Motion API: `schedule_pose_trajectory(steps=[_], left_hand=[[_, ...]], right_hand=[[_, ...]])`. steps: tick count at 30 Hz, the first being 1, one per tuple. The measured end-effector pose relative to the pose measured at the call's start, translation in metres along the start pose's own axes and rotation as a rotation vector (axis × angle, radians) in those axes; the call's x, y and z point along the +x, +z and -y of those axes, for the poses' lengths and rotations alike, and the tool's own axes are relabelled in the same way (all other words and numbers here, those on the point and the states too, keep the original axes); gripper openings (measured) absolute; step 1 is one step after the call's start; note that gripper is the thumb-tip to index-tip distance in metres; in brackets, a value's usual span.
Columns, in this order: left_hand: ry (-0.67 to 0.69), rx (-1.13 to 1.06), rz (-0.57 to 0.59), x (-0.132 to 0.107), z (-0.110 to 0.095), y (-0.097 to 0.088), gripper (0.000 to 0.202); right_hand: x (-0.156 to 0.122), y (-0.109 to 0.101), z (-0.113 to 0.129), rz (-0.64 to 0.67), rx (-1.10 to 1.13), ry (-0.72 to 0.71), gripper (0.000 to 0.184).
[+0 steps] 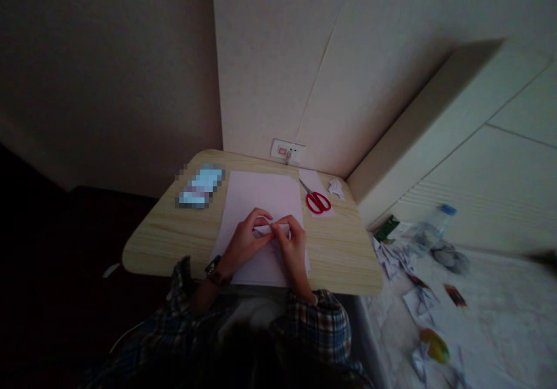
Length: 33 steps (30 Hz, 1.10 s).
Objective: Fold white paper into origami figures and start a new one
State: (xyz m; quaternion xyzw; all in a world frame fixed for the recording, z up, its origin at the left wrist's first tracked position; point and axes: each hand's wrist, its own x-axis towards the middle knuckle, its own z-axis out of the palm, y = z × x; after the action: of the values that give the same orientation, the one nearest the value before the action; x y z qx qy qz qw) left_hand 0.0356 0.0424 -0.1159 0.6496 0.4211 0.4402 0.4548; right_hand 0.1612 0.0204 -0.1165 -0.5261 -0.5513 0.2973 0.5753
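Between my two hands is a small folded piece of white paper [263,229], held just above a stack of white sheets [261,191]. My left hand [248,237] grips its left part, thumb and fingers closed round it. My right hand [292,241] pinches the right part, its thumb near the middle of the piece. The fingertips of both hands meet there and hide some of the folds. To the right of the sheets lie red-handled scissors [317,202], partly on a narrow paper strip [310,177].
A phone [200,187] with a lit, blurred screen lies at the table's left. A small folded paper [336,188] sits near the back right corner. Behind the table [343,249] is a wall socket [288,151]. On the bed at right are folded papers [394,258] and a plastic bottle [437,222].
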Motion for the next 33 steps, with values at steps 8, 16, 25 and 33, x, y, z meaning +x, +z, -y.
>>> schedule_pose_trajectory(steps=[8,16,25,33], left_hand=[[-0.053,-0.138,-0.154,0.003,0.003,-0.004,0.03],[-0.172,-0.354,-0.123,0.002,-0.003,-0.005,0.038],[-0.175,-0.805,0.164,0.0,-0.004,-0.008,0.081],[-0.198,-0.542,0.045,0.004,0.007,-0.001,0.067]], right_hand=[[0.003,0.0,-0.008,-0.016,0.135,0.062,0.017],[0.005,-0.001,-0.013,-0.077,0.156,0.113,0.019],[0.006,-0.006,-0.02,-0.327,0.188,0.153,0.022],[0.004,-0.003,-0.015,-0.198,0.232,0.134,0.02]])
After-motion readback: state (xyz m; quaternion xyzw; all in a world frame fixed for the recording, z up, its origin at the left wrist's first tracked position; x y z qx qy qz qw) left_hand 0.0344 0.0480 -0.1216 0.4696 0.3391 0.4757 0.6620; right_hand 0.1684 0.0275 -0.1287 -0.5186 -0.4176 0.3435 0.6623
